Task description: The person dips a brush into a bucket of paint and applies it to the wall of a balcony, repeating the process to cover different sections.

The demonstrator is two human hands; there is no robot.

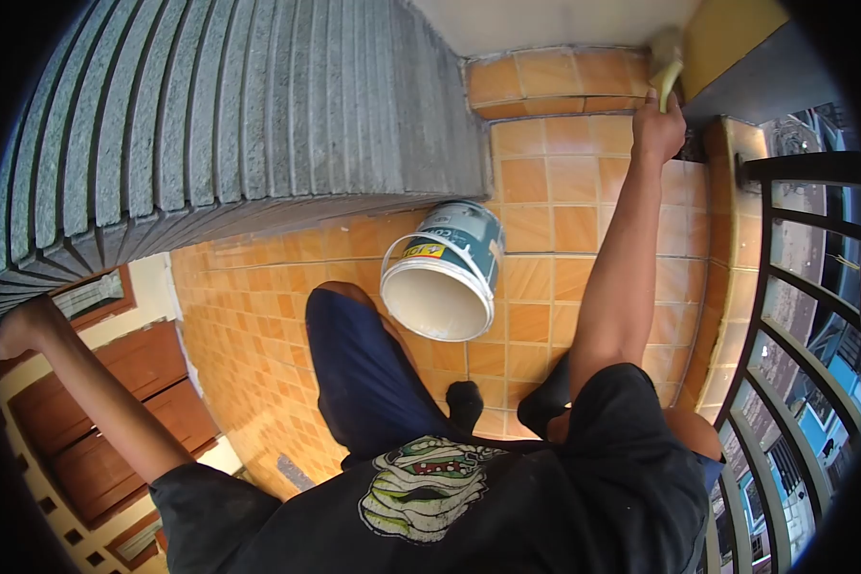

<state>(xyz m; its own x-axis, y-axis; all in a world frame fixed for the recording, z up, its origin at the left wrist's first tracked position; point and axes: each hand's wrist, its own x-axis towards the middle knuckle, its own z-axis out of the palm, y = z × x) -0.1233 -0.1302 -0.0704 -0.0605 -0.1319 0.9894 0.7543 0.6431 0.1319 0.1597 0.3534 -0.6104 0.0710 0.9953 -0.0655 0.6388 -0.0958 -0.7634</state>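
Observation:
My right hand (659,131) stretches far forward, its fingers wrapped round the pale yellow handle of a paintbrush (671,77). The brush head is blurred and lies right at the corner where the cream wall (545,21) meets a yellow wall face (732,43). Out at the far left, my left hand (24,328) is at the lower edge of the grey ridged wall (258,115); its fingers are lost in the dark rim of the view. Between my knees and the ridged wall, a paint bucket (496,251) leans tilted, its open mouth towards me and its handle raised.
Orange tiles (536,316) cover the floor, with a low tiled ledge (545,78) along the cream wall. A dark metal railing (784,287) runs down the right side, with blue structures beyond it. Brown wooden doors (115,421) stand at the lower left.

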